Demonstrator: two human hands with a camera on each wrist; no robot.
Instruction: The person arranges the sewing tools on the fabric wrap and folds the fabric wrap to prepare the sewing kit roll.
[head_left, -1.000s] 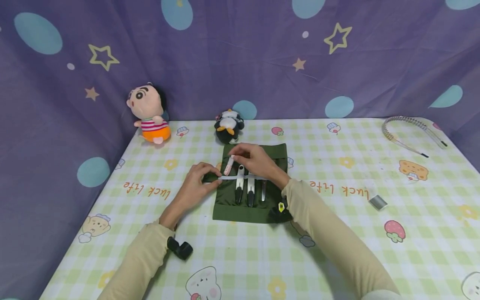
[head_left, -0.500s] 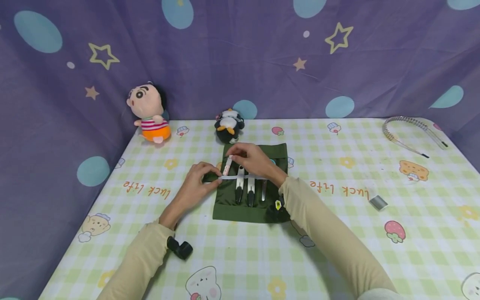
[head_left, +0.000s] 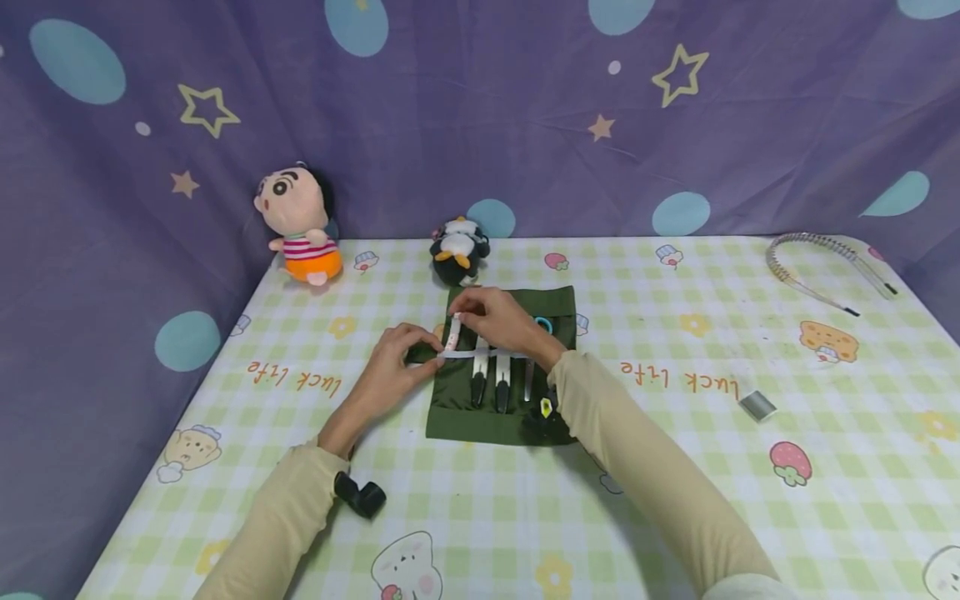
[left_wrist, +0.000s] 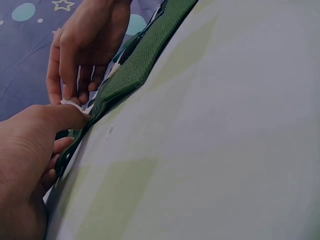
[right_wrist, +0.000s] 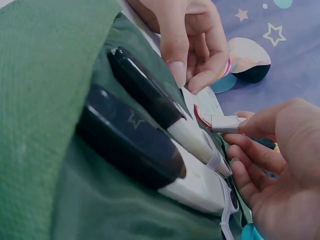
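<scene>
A dark green fabric tool roll (head_left: 457, 425) lies spread on the table, crossed by a white elastic band (head_left: 459, 355). My left hand (head_left: 393, 362) pinches the band at the roll's left edge between thumb and forefinger. With its fingertips my right hand (head_left: 502, 321) holds the upper end of a slim white stick with small pink print (head_left: 452, 335); the stick's lower end is at the band. Two black-and-white tools (right_wrist: 145, 90) sit under the band, their black ends towards me. Beside them lie a thin metal tool (head_left: 528, 385) and a blue loop handle (head_left: 545, 323), partly behind the right hand.
Behind the roll sits a penguin plush (head_left: 459, 250), with a doll in a striped shirt (head_left: 303, 225) at the back left. A small silver rectangle (head_left: 757, 406) lies to the right. At the far right is a headband (head_left: 795, 242). A purple curtain (head_left: 450, 108) hangs behind the table.
My right hand has shifted slightly left, bringing the white stick closer to the band's left end and uncovering the blue loop. The left hand keeps its place at the band.
</scene>
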